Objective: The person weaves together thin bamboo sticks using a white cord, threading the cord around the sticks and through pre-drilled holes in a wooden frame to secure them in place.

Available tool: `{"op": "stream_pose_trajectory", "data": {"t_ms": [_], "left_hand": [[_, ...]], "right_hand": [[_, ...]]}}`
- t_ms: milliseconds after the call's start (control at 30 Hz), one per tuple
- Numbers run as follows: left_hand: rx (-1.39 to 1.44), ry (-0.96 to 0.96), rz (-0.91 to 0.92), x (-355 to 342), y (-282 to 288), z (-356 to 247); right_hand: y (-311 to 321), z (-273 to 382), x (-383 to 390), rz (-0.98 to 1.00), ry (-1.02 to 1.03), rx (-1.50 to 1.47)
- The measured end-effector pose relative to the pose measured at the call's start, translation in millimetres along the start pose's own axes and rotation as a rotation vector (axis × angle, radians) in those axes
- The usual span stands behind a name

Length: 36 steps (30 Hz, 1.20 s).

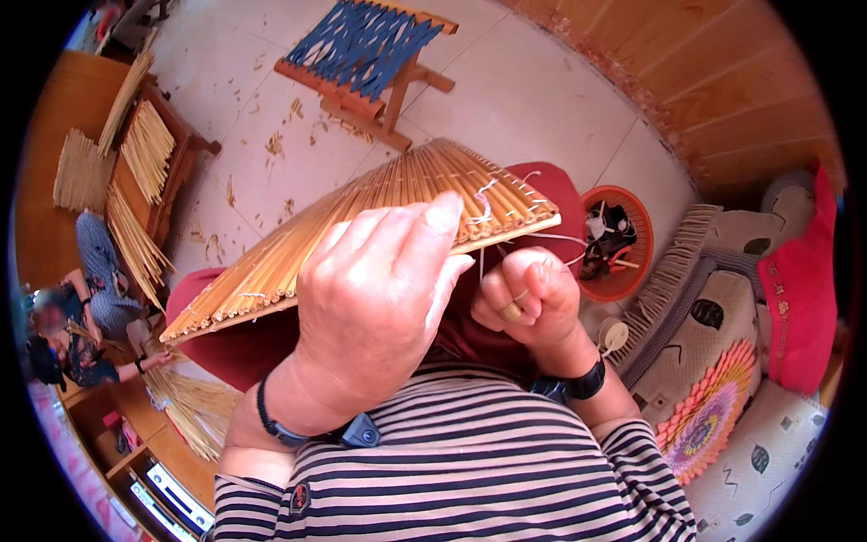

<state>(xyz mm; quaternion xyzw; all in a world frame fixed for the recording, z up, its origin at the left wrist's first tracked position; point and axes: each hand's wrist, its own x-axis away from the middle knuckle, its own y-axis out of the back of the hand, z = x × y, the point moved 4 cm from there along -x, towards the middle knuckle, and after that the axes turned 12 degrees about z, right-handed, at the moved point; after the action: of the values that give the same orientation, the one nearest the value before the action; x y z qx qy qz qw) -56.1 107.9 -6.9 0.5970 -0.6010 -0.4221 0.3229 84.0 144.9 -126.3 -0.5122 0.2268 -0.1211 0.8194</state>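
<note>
A flat mat of yellow straw stalks [379, 203], stitched with white and pink thread, lies tilted across my lap. My left hand [375, 298] grips its near edge, thumb pressed on the stalks close to the stitched end. My right hand [528, 294], with a ring on one finger, is closed in a fist just under the mat's right corner, pinching a thin white thread [551, 238] that runs from the mat's edge. What the thread ends in is hidden inside the fist.
An orange basket [623, 244] with spools and tools stands at my right. A wooden frame with blue webbing [366, 45] sits on the tiled floor ahead. Straw bundles [144, 154] lie on a bench at left, where other people [86, 307] sit. Patterned cushions [722, 379] lie at right.
</note>
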Motion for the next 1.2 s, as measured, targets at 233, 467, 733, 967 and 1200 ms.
{"op": "stream_pose_trajectory", "data": {"t_ms": [233,467,733,967,1200], "left_hand": [[0.208,0.067,0.204,-13.4,9.5,14.2],[0.118,-0.005,0.313,-30.9,-1.6,15.1],[0.213,0.012,0.287,-42.9,-7.3,15.1],[1.246,0.446,0.53,-42.0,-7.8,39.4],[1.32,0.256,-0.281,-42.6,14.9,67.7]], "right_hand": [[16.0,4.6,13.5,0.004,0.08,0.027],[19.0,9.0,14.5,0.061,0.078,-0.01],[21.1,8.3,12.4,0.111,0.08,-0.047],[21.3,8.6,13.6,0.134,0.098,-0.081],[20.8,8.5,12.5,0.14,0.099,-0.077]]}}
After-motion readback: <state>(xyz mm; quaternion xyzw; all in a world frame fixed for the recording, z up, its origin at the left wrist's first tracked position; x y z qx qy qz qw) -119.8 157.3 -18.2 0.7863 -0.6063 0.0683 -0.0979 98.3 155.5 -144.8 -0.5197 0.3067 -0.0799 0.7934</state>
